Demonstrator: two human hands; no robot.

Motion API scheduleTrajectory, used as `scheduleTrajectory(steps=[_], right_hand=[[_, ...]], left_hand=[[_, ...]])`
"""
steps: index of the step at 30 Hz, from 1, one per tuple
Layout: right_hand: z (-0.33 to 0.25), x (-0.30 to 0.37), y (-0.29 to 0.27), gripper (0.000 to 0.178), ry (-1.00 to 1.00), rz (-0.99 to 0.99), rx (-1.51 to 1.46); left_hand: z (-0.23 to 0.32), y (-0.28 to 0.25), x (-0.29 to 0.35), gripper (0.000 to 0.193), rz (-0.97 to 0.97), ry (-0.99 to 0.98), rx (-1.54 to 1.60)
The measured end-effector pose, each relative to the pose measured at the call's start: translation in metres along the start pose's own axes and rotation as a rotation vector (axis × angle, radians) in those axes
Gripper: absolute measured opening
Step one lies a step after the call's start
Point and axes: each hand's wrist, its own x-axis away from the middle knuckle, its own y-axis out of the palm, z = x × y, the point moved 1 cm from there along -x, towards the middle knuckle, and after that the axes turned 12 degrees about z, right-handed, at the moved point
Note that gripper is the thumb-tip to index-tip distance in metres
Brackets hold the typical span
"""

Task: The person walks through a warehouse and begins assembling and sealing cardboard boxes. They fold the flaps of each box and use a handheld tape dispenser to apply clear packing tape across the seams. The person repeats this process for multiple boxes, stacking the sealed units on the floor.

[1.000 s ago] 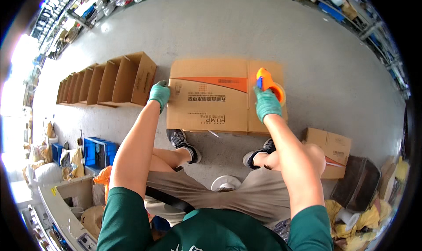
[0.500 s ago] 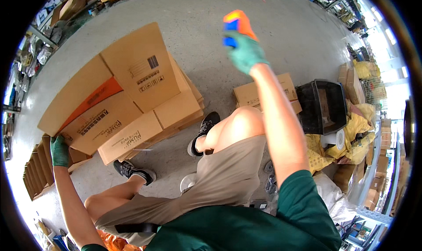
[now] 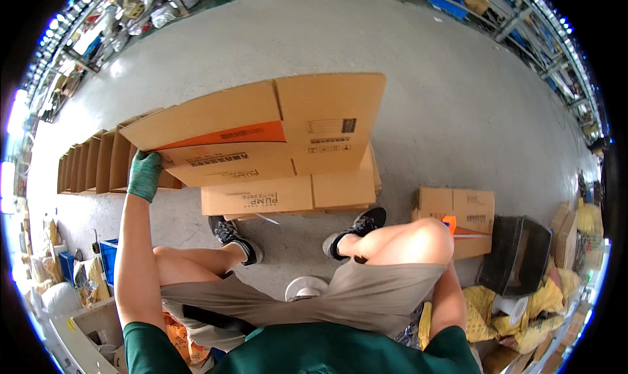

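My left hand (image 3: 144,176), in a green glove, closes on the left edge of a brown cardboard carton (image 3: 229,168) with an orange stripe, tilted up on its side. Beneath it lies a stack of flattened cartons (image 3: 340,192). My right forearm (image 3: 450,299) goes down behind my right knee, and the knee hides the hand. Just past that knee shows the tip of an orange tool (image 3: 449,224), in front of a smaller carton stack (image 3: 474,207); most of the tool is hidden.
Upright folded cartons (image 3: 91,161) stand in a row at the left. A black bin (image 3: 517,256) and yellow sacks (image 3: 481,312) are on the right. My two shoes (image 3: 232,236) rest on the grey floor (image 3: 451,119). Shelving lines the far edge.
My right hand, raised with an orange and blue tool, has come down behind my right knee. My left hand still holds the carton edge; the view has turned right.
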Motion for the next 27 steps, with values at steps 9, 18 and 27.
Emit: scheduleTrajectory(steps=[9, 18, 27], right_hand=[[-0.334, 0.179, -0.318, 0.052, -1.284, 0.925, -0.356], [-0.429, 0.245, -0.282, 0.062, -1.298, 1.015, -0.254], [-0.41, 0.244, -0.281, 0.032, -1.476, 0.945, -0.572]], left_hand=[[0.002, -0.011, -0.001, 0.041, 0.03, -0.003, -0.093], [0.021, 0.019, 0.023, 0.044, -0.052, 0.086, -0.238], [0.037, 0.019, 0.037, 0.042, -0.105, 0.167, -0.364]])
